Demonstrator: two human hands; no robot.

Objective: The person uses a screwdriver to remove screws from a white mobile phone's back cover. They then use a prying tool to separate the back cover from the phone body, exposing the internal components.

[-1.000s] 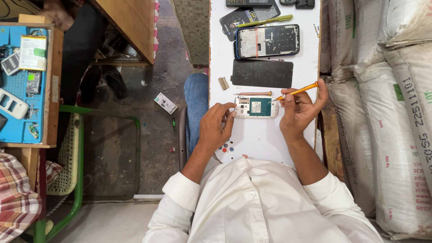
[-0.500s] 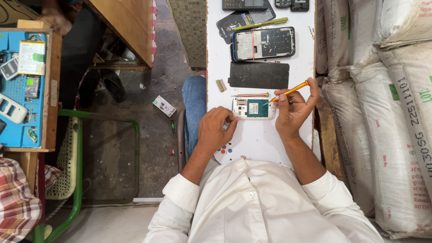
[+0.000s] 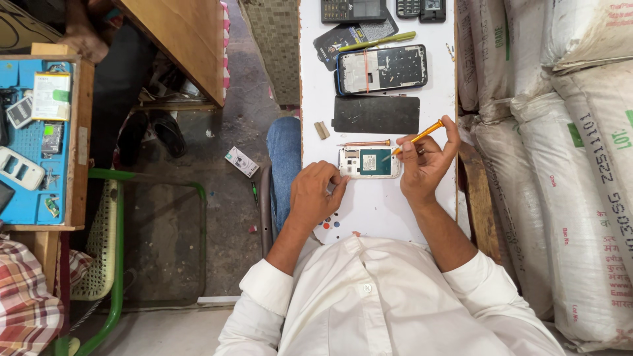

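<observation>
at the middle of the frame, on a narrow white table (image 3: 376,211), lies a small opened phone (image 3: 369,162) with its white casing and a teal board showing. the left hand (image 3: 318,194) rests at the phone's lower left corner, fingers curled and pressing on its edge to pin it down; it grips nothing else. the right hand (image 3: 425,161) is closed around an orange screwdriver (image 3: 415,139), held like a pen, its tip touching the phone's right end.

compared with a second ago, the screwdriver has swung from lying nearly flat above the phone to a steeper slant, and its tip now meets the phone's right edge; the left hand has slid in closer to the corner. the phone itself has hardly shifted on the table. it looks as if the work on the phone has moved from lining the tool up to actually bearing on a spot at that end.

just above the phone lies a thin copper-coloured rod (image 3: 364,143), then a flat black panel (image 3: 376,115), and higher up a larger opened phone with a blue rim (image 3: 381,68) and a green pen-like tool (image 3: 377,41). stacked white sacks (image 3: 560,165) fill the right of the frame; a blue tray of parts (image 3: 30,142) sits at the left.
</observation>
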